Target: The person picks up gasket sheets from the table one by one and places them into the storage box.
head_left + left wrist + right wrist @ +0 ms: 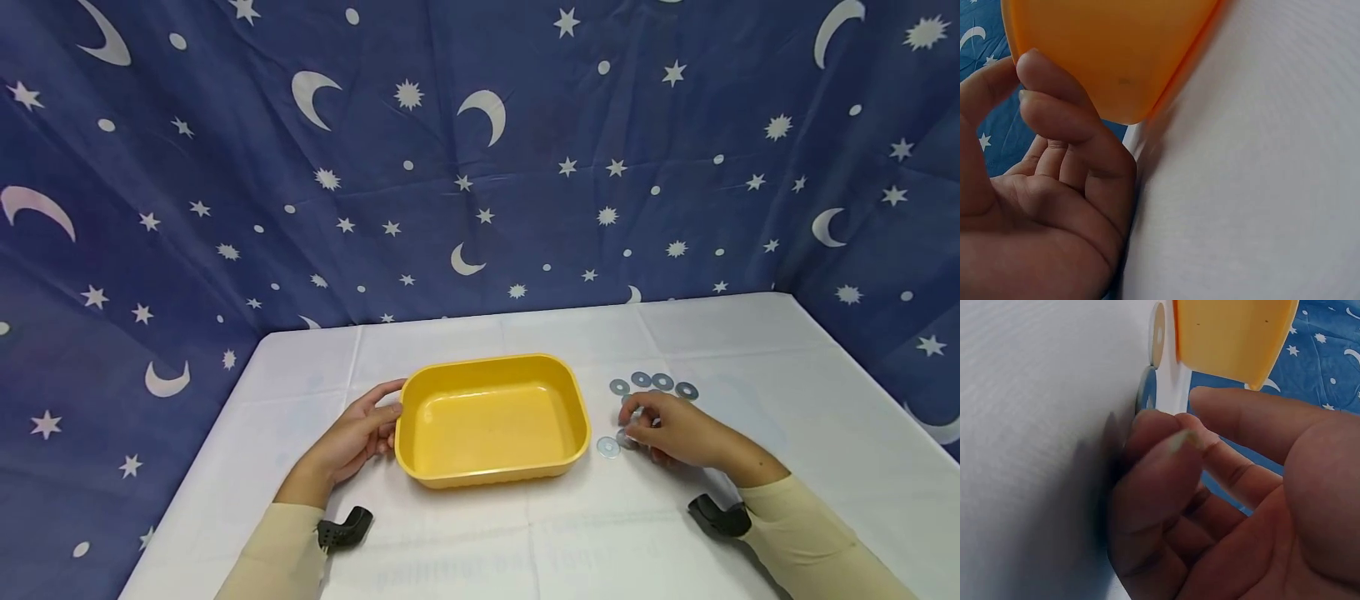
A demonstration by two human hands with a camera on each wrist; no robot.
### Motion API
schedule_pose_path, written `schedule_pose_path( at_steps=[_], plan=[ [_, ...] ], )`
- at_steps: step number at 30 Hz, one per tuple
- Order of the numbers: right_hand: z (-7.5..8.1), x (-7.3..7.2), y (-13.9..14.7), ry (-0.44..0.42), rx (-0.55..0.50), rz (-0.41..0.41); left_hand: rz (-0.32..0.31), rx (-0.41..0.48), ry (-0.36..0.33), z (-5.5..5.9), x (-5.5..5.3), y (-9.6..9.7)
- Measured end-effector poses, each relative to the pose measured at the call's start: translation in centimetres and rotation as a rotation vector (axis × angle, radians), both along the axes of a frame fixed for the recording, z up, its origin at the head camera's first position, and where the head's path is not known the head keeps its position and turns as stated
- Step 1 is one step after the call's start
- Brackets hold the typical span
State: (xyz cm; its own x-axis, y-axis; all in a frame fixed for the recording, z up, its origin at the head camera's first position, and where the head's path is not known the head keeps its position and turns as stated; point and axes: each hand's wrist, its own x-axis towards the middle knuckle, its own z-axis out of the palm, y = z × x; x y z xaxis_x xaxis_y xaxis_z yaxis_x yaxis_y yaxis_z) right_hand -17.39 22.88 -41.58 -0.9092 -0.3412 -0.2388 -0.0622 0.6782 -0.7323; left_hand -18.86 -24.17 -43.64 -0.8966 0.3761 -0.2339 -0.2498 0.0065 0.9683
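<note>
Head view: grey washers (662, 382) (several) lie near the right hand (678, 429).

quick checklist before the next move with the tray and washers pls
1. Yellow tray upright on the white surface: ok, open side up.
2. Left hand steadying it: ok, holds its left end.
3. Room inside: ok, no washers seen in it.
4. Washers near the right hand: ok, right of the tray.
5. Every washer in plain sight: not ok, fingers partly cover some.
6. Washer in right hand: cannot tell.
</note>
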Motion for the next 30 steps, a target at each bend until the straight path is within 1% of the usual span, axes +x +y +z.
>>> schedule_pose_path(
  at_steps=[3, 9, 15, 18, 23, 25, 28, 30],
  plan=[
    [-0.3, 0.1, 0.0, -0.016, 0.005, 0.004, -0.011, 0.013, 0.009, -0.1, -0.1, 0.1],
    [-0.4, 0.1, 0.3, -0.021, -0.017, 0.03, -0.011, 0.017, 0.016, -0.1, 0.0, 0.1],
    [-0.4, 0.1, 0.2, -0.028, -0.013, 0.027, -0.005, 0.021, 0.015, -0.2, 0.0, 0.2],
    [-0.3, 0.0, 0.1, -0.02, -0.004, 0.031, -0.008, 0.025, 0.021, -0.1, -0.1, 0.1],
    [-0.1, -0.4, -0.2, -0.021, 0.024, 0.008, -0.005, 0.024, 0.033, 0.1, -0.2, 0.0],
    [-0.2, -0.3, -0.2, -0.027, 0.028, 0.0, -0.001, 0.019, 0.035, 0.1, -0.2, 0.0],
    [-0.8, 0.0, -0.1, -0.046, 0.024, -0.02, -0.011, 0.01, 0.034, -0.2, 0.0, 0.0],
    [-1.3, 0.3, 0.0, -0.05, 0.012, -0.018, -0.021, 0.005, 0.033, -0.5, 0.2, 0.0]
  ],
)
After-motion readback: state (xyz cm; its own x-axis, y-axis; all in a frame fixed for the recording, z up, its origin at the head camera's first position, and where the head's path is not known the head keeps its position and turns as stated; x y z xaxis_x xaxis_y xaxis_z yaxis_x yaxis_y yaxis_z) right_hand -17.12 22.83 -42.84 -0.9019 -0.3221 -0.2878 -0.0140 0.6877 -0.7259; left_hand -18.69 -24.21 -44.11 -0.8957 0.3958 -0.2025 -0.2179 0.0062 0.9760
